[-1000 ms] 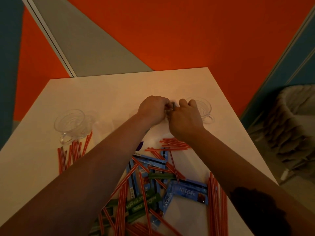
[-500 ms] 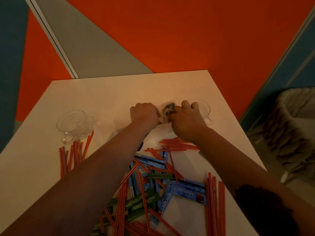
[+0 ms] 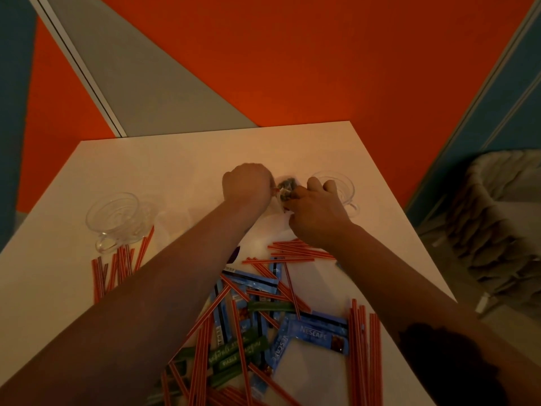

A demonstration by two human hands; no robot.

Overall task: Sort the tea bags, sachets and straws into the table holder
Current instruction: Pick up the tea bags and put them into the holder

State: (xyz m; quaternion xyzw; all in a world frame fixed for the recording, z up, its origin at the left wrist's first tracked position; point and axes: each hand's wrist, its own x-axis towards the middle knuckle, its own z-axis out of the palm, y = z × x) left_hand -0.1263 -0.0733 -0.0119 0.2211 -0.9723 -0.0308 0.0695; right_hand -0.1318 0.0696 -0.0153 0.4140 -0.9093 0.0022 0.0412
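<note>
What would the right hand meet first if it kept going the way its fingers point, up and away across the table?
Probably the clear glass cup just beyond the right hand; its fingers already overlap the cup's near rim in this view, though depth is unclear.

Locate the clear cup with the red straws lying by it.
In the head view, the clear cup stands at the table's left side, red straws just before it, well left of both hands.

Cup left, cup right; sachets near.
</note>
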